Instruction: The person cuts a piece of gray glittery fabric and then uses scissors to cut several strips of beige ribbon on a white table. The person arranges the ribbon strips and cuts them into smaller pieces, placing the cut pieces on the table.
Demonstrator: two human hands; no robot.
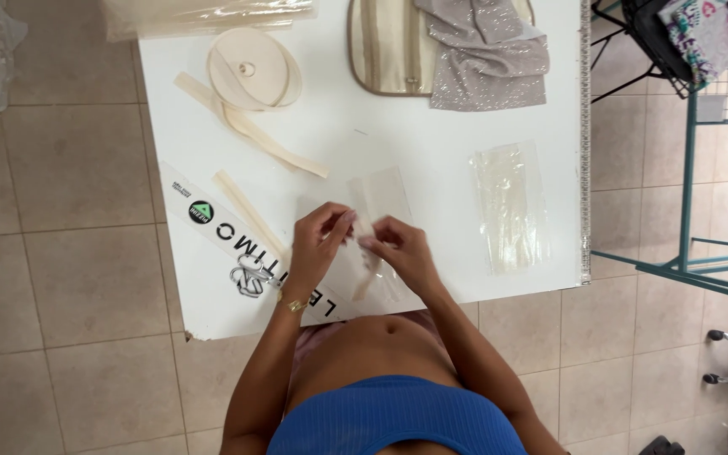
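My left hand (318,244) and my right hand (398,248) meet over the front of a white table (431,143). Both pinch a short cream strip of ribbon (365,229) together with a clear plastic sleeve (378,195) that lies under them. A loose end of the cream strip (367,282) pokes out below my right hand. A gold bracelet sits on my left wrist.
A roll of cream ribbon (253,69) with a long tail (273,145) lies at the back left, and a cut strip (246,212) lies by a printed sticker. A clear bag (511,206) lies right. A beige pouch (389,46) and grey sparkly fabric (486,59) sit behind. A teal rack (688,194) stands right.
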